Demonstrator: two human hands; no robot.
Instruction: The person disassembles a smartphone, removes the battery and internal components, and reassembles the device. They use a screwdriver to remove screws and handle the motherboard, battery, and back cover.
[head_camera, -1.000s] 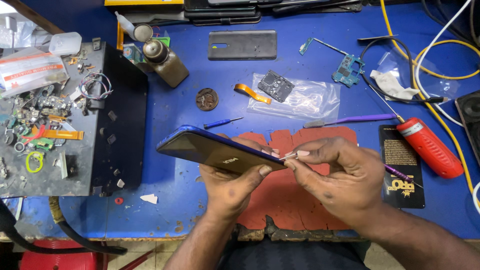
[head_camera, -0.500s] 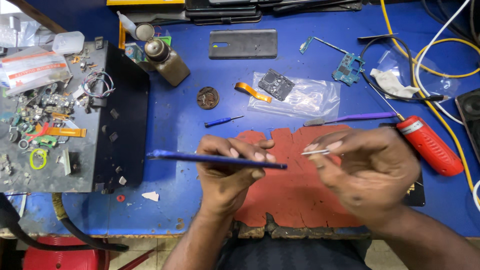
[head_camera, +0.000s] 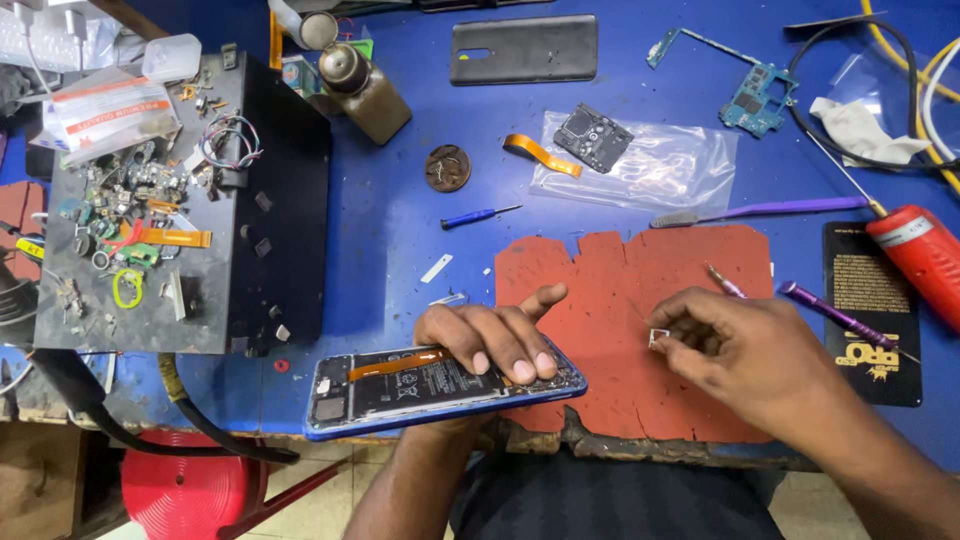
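Opened blue phone (head_camera: 440, 388) under left hand (head_camera: 490, 338) fingers, right hand (head_camera: 745, 350) apart on red mat (head_camera: 610, 290)

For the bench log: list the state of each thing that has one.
Phone: back cover off, insides showing, held flat by left hand.
Small tray: out of the phone, pinched in right hand.
Back cover: lying apart.
Circuit board: bare, loose.

1 head cam – looks down, close.
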